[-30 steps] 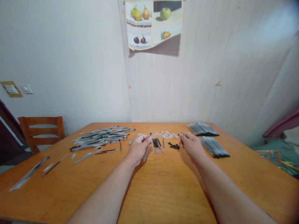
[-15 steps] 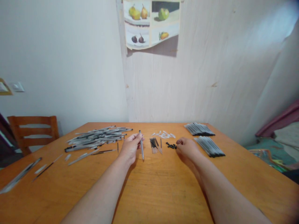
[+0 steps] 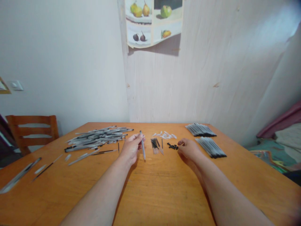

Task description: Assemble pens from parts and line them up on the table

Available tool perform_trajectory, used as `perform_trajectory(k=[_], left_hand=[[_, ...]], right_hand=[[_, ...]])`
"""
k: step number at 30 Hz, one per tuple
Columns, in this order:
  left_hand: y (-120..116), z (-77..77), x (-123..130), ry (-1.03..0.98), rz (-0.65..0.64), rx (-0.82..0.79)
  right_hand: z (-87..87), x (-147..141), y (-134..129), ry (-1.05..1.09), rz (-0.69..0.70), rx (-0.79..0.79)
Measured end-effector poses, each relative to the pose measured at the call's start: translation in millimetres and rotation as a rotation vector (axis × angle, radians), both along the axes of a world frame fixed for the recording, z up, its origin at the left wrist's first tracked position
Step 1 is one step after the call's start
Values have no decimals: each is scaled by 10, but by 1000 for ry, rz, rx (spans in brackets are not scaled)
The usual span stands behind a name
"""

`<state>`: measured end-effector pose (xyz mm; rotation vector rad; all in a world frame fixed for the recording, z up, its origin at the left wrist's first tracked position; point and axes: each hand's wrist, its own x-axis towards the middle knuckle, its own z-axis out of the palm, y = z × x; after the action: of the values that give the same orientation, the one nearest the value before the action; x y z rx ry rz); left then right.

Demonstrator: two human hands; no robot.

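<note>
My left hand [image 3: 132, 147] is closed around a pen [image 3: 143, 149] with a clear barrel, its dark end up and its tip slanting down toward the table. Over the small black end plugs [image 3: 172, 146], my right hand [image 3: 188, 148] has its fingertips pinched together at the pile's right edge; whatever is between them is too small to make out. Between the hands lie several black ink refills [image 3: 155, 143] side by side. Small white caps [image 3: 166, 135] are scattered just behind them.
A loose heap of pens [image 3: 101, 138] covers the table's left side. Two neat rows of pens, a rear row [image 3: 199, 129] and a front row [image 3: 211, 147], lie at the right. Stray pen parts [image 3: 21, 175] are at the far left, near a wooden chair [image 3: 33, 130].
The view has tilted very slightly. Both hands keep nearly the same place and grip; the pen stays in my left hand.
</note>
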<state>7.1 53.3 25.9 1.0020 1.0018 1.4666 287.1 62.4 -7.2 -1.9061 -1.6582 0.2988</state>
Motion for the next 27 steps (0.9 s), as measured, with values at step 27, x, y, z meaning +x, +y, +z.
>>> perform_trajectory(k=[27], left_hand=[[57,-29,-9,1,29,-15]], right_hand=[[172,-8,13,-49,-119,95]])
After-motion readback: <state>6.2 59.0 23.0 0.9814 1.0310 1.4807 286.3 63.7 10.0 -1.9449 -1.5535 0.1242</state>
